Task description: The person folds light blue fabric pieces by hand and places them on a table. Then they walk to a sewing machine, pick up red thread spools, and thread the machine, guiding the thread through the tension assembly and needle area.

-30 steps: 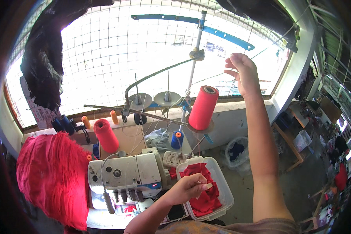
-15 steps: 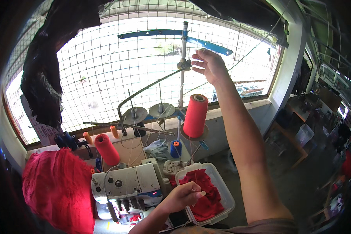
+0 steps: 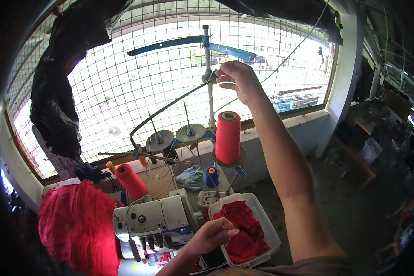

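Observation:
My right hand (image 3: 238, 80) is raised beside the clamp (image 3: 210, 77) on the upright pole of a thread stand (image 3: 207, 60). Its fingers are half curled with gaps between them, and I see nothing held in it. Low in front of me, my left hand (image 3: 215, 235) is closed in a pinch, thumb against forefinger, over the edge of a clear plastic tub (image 3: 272, 230). What it pinches is too small to make out. Red cloth (image 3: 246, 232) lies in the tub. A large red thread cone (image 3: 228, 138) stands on the stand's plate below my right hand.
A white overlock sewing machine (image 3: 158, 220) sits left of my left hand, with a heap of red fabric (image 3: 76, 225) beyond it. Another red cone (image 3: 131, 180), a blue spool (image 3: 211, 175) and a power strip (image 3: 208, 198) are behind. A wire-mesh window (image 3: 138, 78) backs the bench.
My right hand has come slightly lower and closer to the pole clamp, its fingers less spread. My left hand stays pinched near the tub. The whole view has shifted a little.

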Demonstrator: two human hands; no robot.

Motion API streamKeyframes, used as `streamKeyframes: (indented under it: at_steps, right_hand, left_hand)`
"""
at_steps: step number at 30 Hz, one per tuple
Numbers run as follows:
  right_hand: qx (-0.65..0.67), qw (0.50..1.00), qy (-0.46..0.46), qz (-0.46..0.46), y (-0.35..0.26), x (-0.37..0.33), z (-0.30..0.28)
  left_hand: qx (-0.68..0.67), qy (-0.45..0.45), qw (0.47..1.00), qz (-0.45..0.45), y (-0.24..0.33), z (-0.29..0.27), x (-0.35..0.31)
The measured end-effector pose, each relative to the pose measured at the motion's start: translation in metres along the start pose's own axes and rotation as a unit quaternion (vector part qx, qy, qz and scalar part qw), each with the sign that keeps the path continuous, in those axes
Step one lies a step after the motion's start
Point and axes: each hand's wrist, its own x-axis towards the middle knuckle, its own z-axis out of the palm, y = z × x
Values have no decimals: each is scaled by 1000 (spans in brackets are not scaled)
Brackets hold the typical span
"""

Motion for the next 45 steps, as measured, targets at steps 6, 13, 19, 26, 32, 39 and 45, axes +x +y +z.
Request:
streamKeyframes:
  at_steps: [6,13,19,26,32,39,45]
  right_hand:
    - [12,1000,-26,-11,0,-1,-5]
    - [1,999,-44,-5,-2,0,-12]
    - [-18,964,174,-202,-30,3,-42]
    - [-754,591,-4,-287,-89,-13,25]
    - [-853,476,-63,-207,-60,1,51]
    - [-706,637,-100,-293,-97,3,33]
    - [-438,857,-50,-266,-125,10,-10]
  left_hand:
    - [-11,24,1000,0,1,11,4]
    - [16,39,999,17,-3,14,4]
    - [34,64,997,6,0,20,1]
    - [49,55,997,13,2,22,3]
    - [39,20,998,44,-1,24,4]
    - [22,26,999,29,3,15,-3]
    - [24,-2,1000,4,9,13,1]
